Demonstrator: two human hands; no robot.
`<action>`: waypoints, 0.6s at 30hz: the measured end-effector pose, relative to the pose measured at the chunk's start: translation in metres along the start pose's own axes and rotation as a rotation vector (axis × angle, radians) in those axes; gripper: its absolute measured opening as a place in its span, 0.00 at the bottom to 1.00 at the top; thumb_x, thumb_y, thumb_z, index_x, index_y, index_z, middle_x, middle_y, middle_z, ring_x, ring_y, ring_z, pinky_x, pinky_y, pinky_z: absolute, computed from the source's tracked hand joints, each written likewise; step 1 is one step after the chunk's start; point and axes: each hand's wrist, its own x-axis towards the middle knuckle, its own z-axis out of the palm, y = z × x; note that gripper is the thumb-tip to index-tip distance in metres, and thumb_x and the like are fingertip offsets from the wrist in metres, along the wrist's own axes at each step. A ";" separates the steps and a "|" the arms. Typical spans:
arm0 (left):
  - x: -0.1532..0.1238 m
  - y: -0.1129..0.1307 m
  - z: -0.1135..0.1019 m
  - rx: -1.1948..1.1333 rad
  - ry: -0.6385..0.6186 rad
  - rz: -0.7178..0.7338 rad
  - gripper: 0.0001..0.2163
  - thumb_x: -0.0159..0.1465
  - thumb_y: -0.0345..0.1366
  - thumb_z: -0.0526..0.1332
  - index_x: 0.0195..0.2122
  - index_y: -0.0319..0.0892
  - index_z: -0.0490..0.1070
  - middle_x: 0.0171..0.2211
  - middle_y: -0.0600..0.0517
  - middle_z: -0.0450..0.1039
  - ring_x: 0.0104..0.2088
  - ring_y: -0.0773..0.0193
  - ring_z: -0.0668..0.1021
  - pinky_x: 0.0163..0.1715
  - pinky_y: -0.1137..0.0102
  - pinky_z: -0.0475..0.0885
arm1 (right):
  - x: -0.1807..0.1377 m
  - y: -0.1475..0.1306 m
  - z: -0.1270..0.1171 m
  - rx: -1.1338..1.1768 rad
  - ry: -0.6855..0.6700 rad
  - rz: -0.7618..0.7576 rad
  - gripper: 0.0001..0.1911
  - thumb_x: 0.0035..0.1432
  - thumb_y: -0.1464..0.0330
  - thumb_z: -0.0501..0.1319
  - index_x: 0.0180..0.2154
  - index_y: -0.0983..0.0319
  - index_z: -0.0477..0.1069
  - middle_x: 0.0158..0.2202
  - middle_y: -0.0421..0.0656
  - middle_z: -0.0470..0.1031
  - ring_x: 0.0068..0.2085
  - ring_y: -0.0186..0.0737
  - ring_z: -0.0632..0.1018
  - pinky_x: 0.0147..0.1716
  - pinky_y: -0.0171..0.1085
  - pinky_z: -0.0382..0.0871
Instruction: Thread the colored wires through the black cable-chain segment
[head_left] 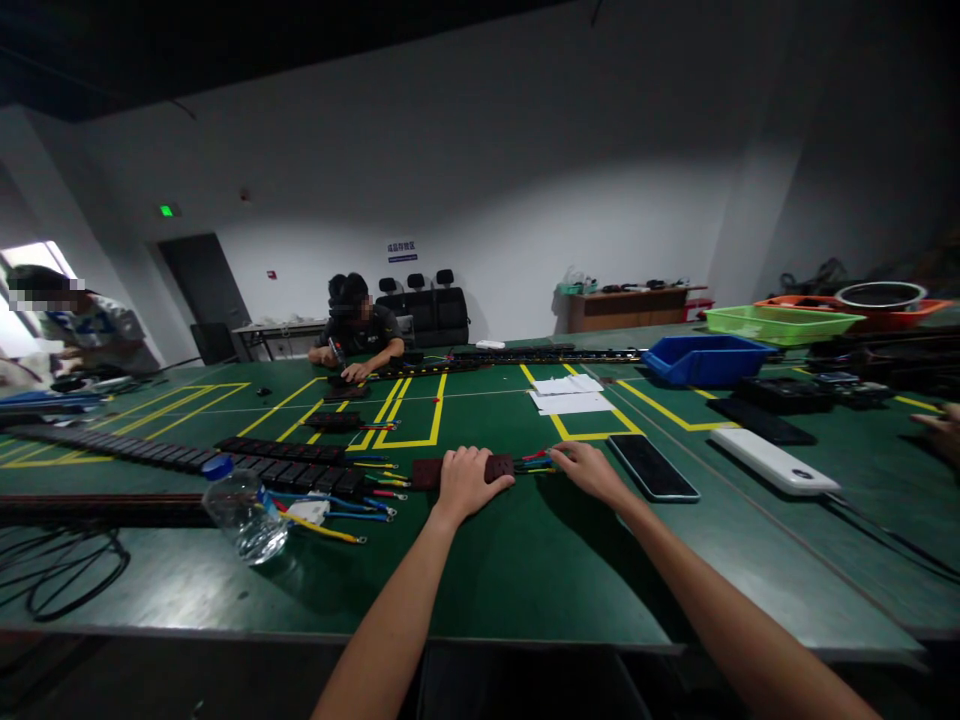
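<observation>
Left hand [466, 482]: curled over the block [501, 467], holding it down on the green surface [525, 570].
Right hand [592, 470]: closed, pinching the wires [538, 460] at the block's end.
Phone [651, 467]: beside right hand.

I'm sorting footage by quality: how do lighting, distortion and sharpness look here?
Head view: dim room with dark corners, window far left blown out; the wide lens bows the table edge and stretches both forearms; left hand on the block and right hand at the wires are sharp, throwing soft shadows; faint sheen on the phone.
</observation>
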 end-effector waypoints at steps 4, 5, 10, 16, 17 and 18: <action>0.000 0.000 0.001 -0.009 -0.002 -0.005 0.30 0.65 0.67 0.51 0.46 0.44 0.74 0.44 0.44 0.76 0.45 0.51 0.75 0.45 0.58 0.63 | -0.003 -0.007 0.000 0.050 -0.006 -0.049 0.24 0.63 0.54 0.54 0.45 0.63 0.79 0.30 0.45 0.79 0.31 0.44 0.77 0.31 0.36 0.62; 0.000 0.000 0.001 -0.013 -0.002 -0.006 0.30 0.65 0.67 0.51 0.46 0.44 0.74 0.44 0.44 0.76 0.45 0.51 0.75 0.45 0.58 0.63 | -0.004 -0.009 -0.002 0.069 0.001 -0.068 0.24 0.63 0.53 0.53 0.44 0.64 0.78 0.29 0.44 0.78 0.30 0.43 0.76 0.31 0.37 0.62; 0.000 -0.001 0.001 -0.019 -0.006 -0.010 0.30 0.65 0.67 0.51 0.46 0.44 0.74 0.44 0.45 0.76 0.45 0.51 0.75 0.45 0.59 0.63 | -0.006 -0.015 -0.009 0.115 0.024 -0.114 0.26 0.62 0.52 0.52 0.41 0.64 0.80 0.31 0.46 0.79 0.32 0.44 0.76 0.33 0.37 0.63; 0.001 -0.002 0.001 -0.029 -0.002 -0.001 0.30 0.65 0.66 0.52 0.46 0.44 0.74 0.43 0.45 0.76 0.44 0.52 0.75 0.44 0.59 0.64 | -0.004 -0.011 -0.007 0.068 0.015 -0.105 0.25 0.62 0.55 0.52 0.42 0.64 0.81 0.32 0.46 0.80 0.32 0.43 0.76 0.32 0.37 0.62; 0.001 -0.001 0.001 -0.023 0.002 -0.001 0.30 0.65 0.66 0.52 0.46 0.44 0.74 0.43 0.45 0.76 0.44 0.52 0.75 0.44 0.59 0.64 | -0.004 -0.010 -0.007 0.067 0.014 -0.101 0.25 0.62 0.55 0.52 0.42 0.64 0.81 0.32 0.46 0.80 0.32 0.44 0.76 0.31 0.37 0.62; 0.001 -0.001 0.001 -0.014 0.008 -0.003 0.30 0.65 0.66 0.52 0.46 0.44 0.74 0.43 0.45 0.76 0.44 0.52 0.75 0.44 0.59 0.63 | -0.004 -0.009 -0.006 0.069 0.015 -0.099 0.25 0.62 0.55 0.52 0.42 0.64 0.81 0.32 0.47 0.81 0.32 0.44 0.76 0.32 0.37 0.62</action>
